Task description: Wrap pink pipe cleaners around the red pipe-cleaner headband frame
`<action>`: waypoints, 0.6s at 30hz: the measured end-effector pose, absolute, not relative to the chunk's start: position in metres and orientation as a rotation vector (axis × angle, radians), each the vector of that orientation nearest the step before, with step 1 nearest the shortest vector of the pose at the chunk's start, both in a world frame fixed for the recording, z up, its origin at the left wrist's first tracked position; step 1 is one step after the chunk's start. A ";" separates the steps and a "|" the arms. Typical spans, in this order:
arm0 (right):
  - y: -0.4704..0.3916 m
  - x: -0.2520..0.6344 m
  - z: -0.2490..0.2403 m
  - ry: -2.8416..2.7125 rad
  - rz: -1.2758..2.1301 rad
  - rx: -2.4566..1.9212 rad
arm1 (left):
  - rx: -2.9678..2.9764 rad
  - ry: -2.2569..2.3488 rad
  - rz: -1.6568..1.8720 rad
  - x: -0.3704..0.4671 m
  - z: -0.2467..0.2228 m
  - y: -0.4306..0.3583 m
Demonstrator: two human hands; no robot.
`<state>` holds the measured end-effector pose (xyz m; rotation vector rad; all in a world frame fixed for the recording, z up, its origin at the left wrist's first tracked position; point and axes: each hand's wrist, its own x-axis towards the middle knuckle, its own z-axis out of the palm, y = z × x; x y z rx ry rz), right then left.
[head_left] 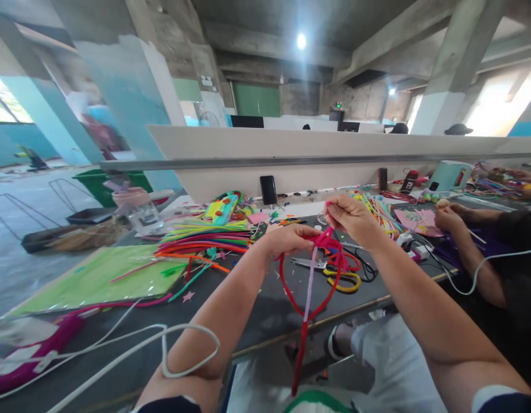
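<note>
My left hand (291, 240) is closed on the top left of a pipe-cleaner figure (307, 295). That figure has a large red loop, a lavender strand down its middle, a red stem at the bottom and bright pink loops at the top. Above it and to the right, my right hand (350, 219) pinches a pink pipe cleaner (328, 232) that runs up from those loops. Behind the figure lie red-handled scissors (349, 262) and yellow-handled scissors (347, 282), partly covered by it.
Bundled pipe cleaners (205, 235) lie left, beside a green sheet in clear plastic (97, 278). A white cable (192, 328) loops near my left forearm. A phone (268, 190) leans against the partition (325, 148). At right, a co-worker's hands (452, 217) hold a small item.
</note>
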<state>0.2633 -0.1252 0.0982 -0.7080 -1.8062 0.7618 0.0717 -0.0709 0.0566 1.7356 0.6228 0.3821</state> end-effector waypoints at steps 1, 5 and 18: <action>-0.128 0.264 0.098 -1.794 0.774 -0.717 | 1.718 0.632 0.393 0.069 0.056 -0.075; -0.134 0.253 0.095 -1.828 0.828 -0.688 | 1.697 0.605 0.388 0.070 0.047 -0.089; -0.080 0.217 0.083 -2.051 1.192 -0.435 | 1.640 0.639 0.374 0.043 0.020 -0.069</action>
